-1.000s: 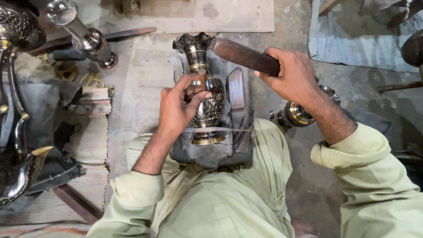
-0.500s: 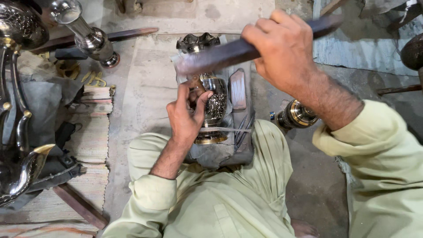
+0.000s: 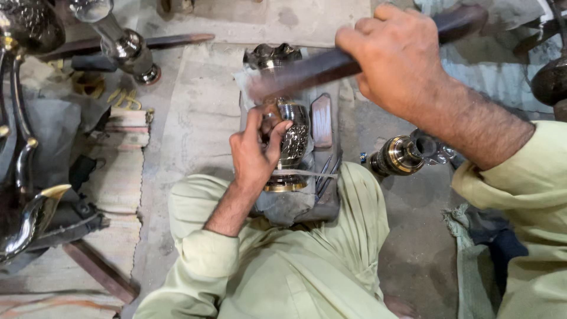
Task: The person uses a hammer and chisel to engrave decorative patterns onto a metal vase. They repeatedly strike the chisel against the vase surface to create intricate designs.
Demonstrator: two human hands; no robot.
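The left hand is curled around a small punch-like tool, too hidden to identify, pressed against the embossed silver-and-brass metal vase, which lies on its side on a grey padded block over the person's lap. The right hand is clenched on a dark flat wooden striking bar, raised and motion-blurred above the vase. Good work here probably means holding the punch steady on the pattern, bracing the vase against the pad, and striking squarely with light, even blows. Counted: one vase in hand, one similar brass-banded vase lying just beside the knee, one bar, several thin steel punches on the pad.
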